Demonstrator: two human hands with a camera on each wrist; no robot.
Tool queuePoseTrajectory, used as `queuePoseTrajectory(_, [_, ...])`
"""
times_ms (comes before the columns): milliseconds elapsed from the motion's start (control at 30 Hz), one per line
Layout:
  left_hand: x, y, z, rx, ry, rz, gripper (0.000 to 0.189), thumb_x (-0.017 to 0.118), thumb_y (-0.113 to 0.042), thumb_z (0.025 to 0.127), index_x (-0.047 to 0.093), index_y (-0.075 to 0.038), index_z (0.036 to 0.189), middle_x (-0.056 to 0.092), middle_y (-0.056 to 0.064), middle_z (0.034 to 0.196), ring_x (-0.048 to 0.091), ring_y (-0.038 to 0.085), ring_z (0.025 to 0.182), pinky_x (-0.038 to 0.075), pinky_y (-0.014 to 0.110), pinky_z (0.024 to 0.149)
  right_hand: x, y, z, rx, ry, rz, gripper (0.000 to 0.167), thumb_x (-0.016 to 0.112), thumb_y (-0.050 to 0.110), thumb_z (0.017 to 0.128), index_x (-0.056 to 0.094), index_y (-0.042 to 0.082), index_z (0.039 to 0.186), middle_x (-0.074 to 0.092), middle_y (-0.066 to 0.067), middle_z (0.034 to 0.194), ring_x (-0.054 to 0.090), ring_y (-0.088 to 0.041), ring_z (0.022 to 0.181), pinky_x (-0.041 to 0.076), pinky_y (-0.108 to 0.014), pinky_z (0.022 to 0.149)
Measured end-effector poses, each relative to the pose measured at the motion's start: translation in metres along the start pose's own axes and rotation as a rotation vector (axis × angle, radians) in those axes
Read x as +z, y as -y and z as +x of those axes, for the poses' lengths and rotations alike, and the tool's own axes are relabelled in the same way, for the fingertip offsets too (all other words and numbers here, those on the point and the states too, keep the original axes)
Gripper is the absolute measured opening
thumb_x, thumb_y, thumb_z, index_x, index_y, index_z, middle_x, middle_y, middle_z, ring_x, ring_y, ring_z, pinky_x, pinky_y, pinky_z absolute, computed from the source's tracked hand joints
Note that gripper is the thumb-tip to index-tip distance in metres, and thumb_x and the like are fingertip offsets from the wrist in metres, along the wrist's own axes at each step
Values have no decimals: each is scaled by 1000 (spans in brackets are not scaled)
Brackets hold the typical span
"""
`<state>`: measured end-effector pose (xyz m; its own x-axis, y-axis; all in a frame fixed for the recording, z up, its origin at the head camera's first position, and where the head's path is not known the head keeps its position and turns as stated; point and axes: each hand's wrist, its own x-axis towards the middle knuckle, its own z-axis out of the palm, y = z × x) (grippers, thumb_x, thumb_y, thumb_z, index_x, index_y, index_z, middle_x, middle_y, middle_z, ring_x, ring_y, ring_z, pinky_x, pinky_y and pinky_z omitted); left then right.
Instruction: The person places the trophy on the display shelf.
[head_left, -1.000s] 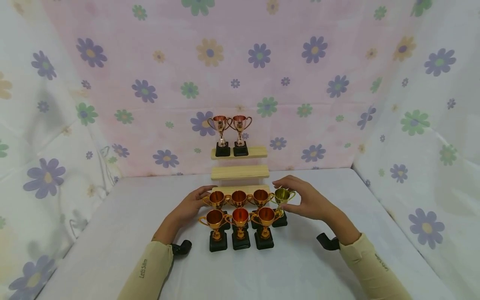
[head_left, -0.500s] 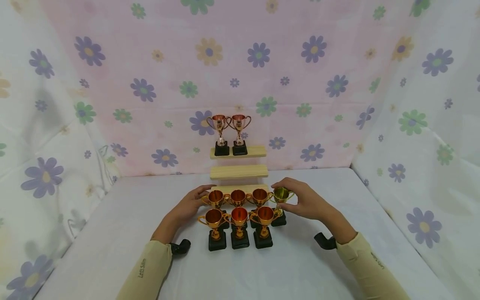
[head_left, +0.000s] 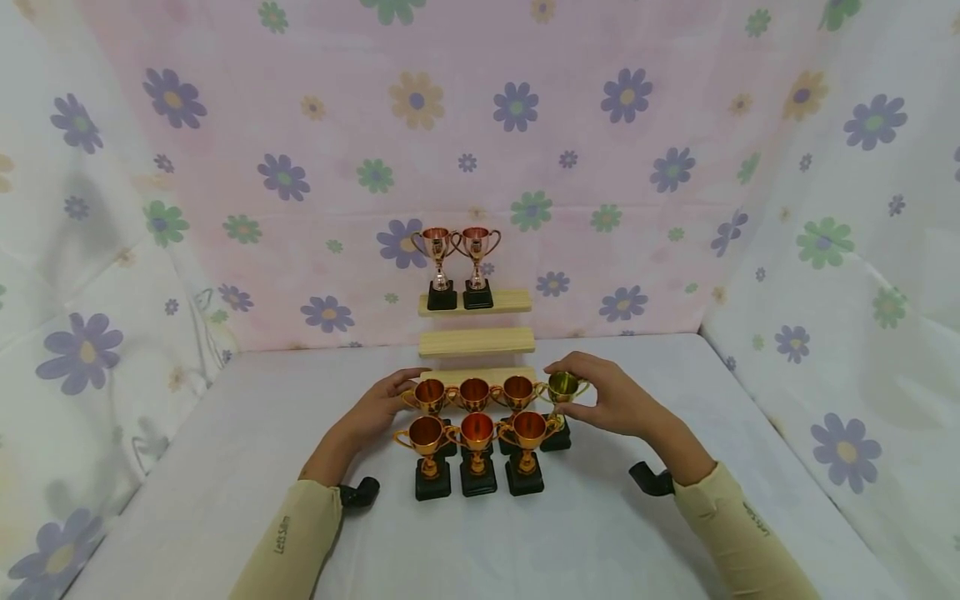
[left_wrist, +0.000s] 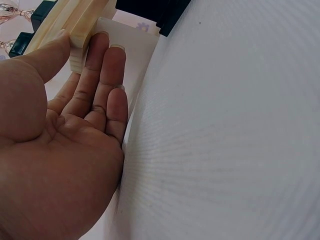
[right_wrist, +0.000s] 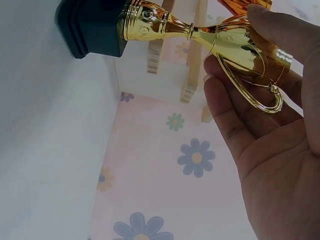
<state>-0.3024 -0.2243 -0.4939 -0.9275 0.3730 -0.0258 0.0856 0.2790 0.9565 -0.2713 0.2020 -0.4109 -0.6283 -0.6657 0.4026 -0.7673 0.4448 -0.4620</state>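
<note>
In the head view, my right hand (head_left: 611,398) holds the bowl of a small gold trophy (head_left: 561,390) at the right end of the back row. The right wrist view has the thumb and fingers round the gold cup, whose black base (right_wrist: 92,27) is on the white surface. My left hand (head_left: 375,414) is at the left end of a tiered wooden shelf (head_left: 477,342). In the left wrist view, its thumb lies on the end of a wooden board (left_wrist: 82,30), with the fingers on the board's other side. Orange-gold trophies (head_left: 477,433) stand in two rows between the hands.
Two rose-gold trophies (head_left: 476,246) on black bases stand on the left and middle of the top board. A white cloth (head_left: 585,533) covers the table. Flowered curtains (head_left: 480,125) enclose the back and sides. Black wrist mounts (head_left: 360,492) stick out from both forearms.
My right hand has shifted slightly left and drawn in on the gold trophy. My left hand has stayed at the shelf. The trophies keep their places while the head view drifts a little.
</note>
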Motion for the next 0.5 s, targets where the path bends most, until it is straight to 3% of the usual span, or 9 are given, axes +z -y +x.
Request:
queuePoseTrajectory(267, [0, 0, 0, 1, 5, 8, 50, 55, -18, 111, 45, -18, 161, 67, 11, 133, 61, 26, 127, 32, 56, 119, -3, -1, -2, 7, -12, -12, 53, 87, 16, 90, 65, 18, 138, 67, 4, 126, 64, -8, 100, 60, -44, 86])
queuePoseTrajectory(500, [0, 0, 0, -1, 0, -10, 53, 56, -13, 109, 45, -16, 161, 66, 14, 136, 59, 30, 130, 31, 57, 120, -9, -4, -2, -5, -28, -24, 54, 87, 14, 89, 65, 17, 139, 69, 0, 127, 66, -9, 103, 60, -44, 87])
